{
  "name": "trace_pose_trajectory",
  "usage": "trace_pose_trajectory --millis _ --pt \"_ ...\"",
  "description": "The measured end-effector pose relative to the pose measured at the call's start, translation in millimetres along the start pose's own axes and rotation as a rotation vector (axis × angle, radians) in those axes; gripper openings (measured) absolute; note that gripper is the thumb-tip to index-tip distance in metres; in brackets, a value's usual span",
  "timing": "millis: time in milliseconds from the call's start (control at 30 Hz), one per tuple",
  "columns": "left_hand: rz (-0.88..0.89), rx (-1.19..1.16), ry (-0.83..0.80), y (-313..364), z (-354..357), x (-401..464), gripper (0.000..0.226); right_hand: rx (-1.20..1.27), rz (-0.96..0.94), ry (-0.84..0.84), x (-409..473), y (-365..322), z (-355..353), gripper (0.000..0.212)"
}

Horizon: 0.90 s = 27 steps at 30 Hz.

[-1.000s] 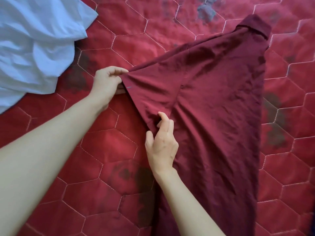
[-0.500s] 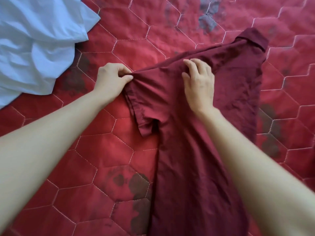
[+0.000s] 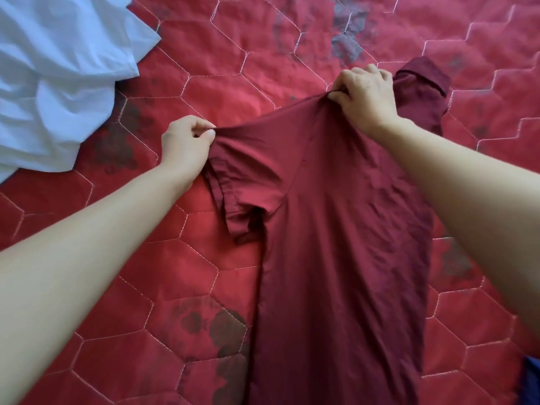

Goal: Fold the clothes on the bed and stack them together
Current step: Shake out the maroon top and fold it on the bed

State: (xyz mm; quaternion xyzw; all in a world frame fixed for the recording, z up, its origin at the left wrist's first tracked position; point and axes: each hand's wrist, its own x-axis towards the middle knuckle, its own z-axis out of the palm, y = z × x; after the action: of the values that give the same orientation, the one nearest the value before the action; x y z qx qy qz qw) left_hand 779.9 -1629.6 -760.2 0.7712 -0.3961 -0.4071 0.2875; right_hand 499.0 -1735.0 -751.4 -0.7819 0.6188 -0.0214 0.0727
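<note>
While the dark maroon short-sleeved shirt [image 3: 336, 244] lies on the red hexagon-quilted bedspread [image 3: 204, 68], the right hand [image 3: 365, 95] has shifted from pressing flat to pinching its shoulder near the collar; the left hand [image 3: 184, 144] still pinches the sleeve.

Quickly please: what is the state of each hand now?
Left hand: closed, pinching the maroon shirt at its sleeve.
Right hand: closed, gripping the same shirt's shoulder.

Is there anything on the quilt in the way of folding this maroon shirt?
Nothing visible: both the left hand and right hand grip the maroon shirt, and the white garment lies apart on the quilt.
</note>
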Motion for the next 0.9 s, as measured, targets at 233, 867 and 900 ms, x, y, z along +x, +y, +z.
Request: trace_pose_trajectory --millis 233,867,900 --pt "0.640 0.477 0.211 0.7 14.1 -70.7 0.028 0.001 -0.081 0.182 -40.1 -38.4 22.9 0.031" --pt "0.584 0.582 0.158 -53.1 8.1 -134.2 0.010 0.098 -0.149 0.090 -44.1 -62.6 45.5 0.033" --pt "0.662 0.580 0.213 -47.6 6.5 -133.9 0.007 0.117 -0.144 0.104 -44.5 -63.5 46.1 0.030"
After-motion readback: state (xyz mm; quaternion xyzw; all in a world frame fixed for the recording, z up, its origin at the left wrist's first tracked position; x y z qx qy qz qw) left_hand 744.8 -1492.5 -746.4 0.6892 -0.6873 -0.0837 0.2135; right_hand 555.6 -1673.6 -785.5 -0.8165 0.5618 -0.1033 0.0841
